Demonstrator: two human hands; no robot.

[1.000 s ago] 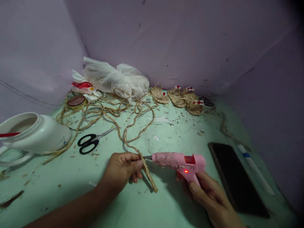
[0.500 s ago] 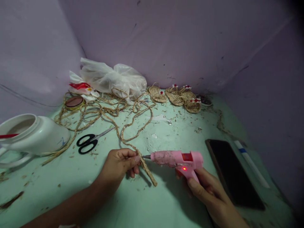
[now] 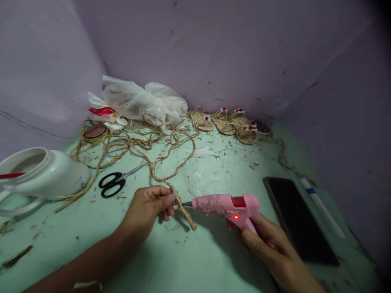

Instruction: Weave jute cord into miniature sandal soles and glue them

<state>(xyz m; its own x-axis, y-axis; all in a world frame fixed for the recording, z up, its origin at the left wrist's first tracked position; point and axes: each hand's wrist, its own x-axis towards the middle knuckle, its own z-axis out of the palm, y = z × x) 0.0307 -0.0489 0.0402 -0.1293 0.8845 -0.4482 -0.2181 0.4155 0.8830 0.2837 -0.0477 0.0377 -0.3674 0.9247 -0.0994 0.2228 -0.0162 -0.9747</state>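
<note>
Between the thumb and fingers of my left hand (image 3: 154, 205) is the folded end of a braided straw rope (image 3: 185, 213), its tip pointing down to the right. From there the rope loops back across the table. My right hand (image 3: 269, 240) is wrapped around the handle of a pink hot glue gun (image 3: 227, 205) with a red light lit on its side. The gun's metal nozzle points left, at the rope just beside my left fingertips; whether it touches the rope I cannot tell.
Black-handled scissors (image 3: 114, 183) and a white jug (image 3: 64, 171) are at the left. A plastic bag (image 3: 146, 101) and several woven straw pieces (image 3: 224, 124) with red and white beads line the back. A phone (image 3: 299, 219) and a white pen (image 3: 324, 209) lie at the right.
My left hand has moved slightly left and up with the rope end, leaving a little more distance from the glue gun. The gun has barely shifted.
</note>
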